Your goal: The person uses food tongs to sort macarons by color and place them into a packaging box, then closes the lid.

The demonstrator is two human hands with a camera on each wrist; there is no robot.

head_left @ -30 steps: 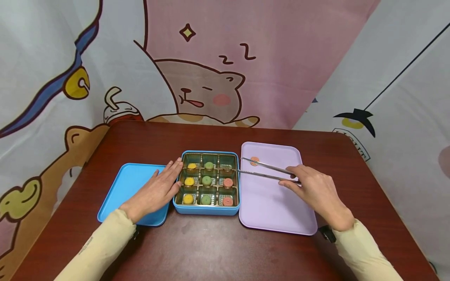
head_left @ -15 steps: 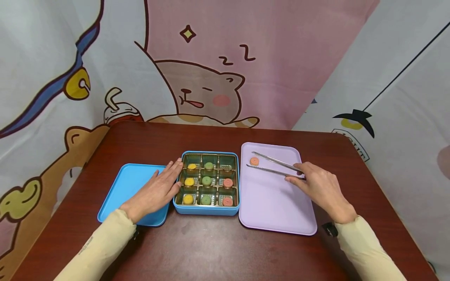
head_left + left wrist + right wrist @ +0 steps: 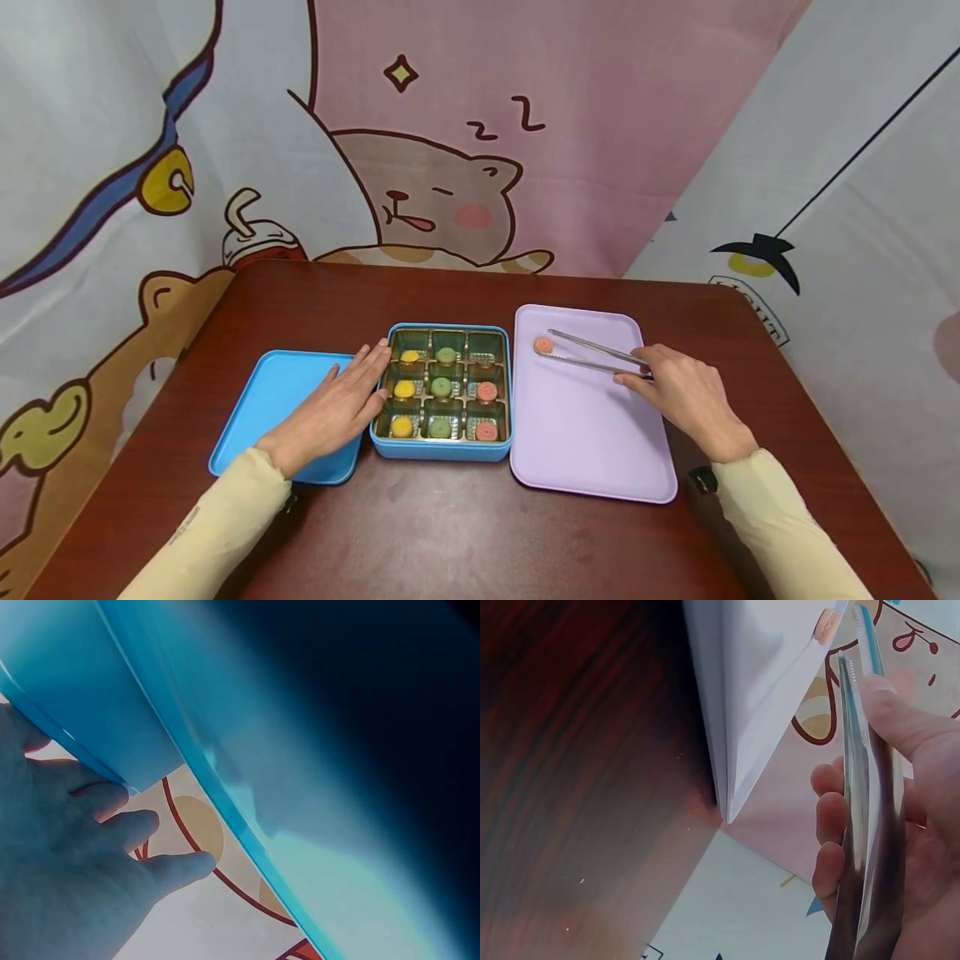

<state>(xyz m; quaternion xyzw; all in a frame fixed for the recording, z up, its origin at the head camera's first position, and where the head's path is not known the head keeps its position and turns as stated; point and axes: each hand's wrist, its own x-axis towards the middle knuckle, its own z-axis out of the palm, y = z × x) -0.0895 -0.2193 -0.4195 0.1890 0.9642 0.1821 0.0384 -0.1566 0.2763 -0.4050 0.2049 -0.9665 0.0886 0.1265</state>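
My right hand [image 3: 684, 393] grips metal tongs [image 3: 866, 825] with the thumb on one arm and the fingers on the other. The tong tips stand apart close by a small round orange-pink pastry [image 3: 543, 344] near the far left corner of the lilac tray [image 3: 592, 450]. My left hand [image 3: 337, 400] lies with straight fingers against the left side of the blue box [image 3: 442, 451]. Gold dividers split the box into compartments holding small yellow pastries [image 3: 402, 427], green pastries [image 3: 441, 387] and pink pastries [image 3: 487, 431]. The far right compartment shows its bare ribbed floor.
Left of the box lies a blue lid [image 3: 288, 383], partly under the left forearm. Everything stands on a dark reddish-brown wooden table [image 3: 420, 533]. A cartoon-printed curtain [image 3: 600, 150] hangs behind its far edge.
The right hand has drawn the tongs rightward from the box's edge to the tray's pastry, then shifted them slightly further right. The left hand and the box stay put.
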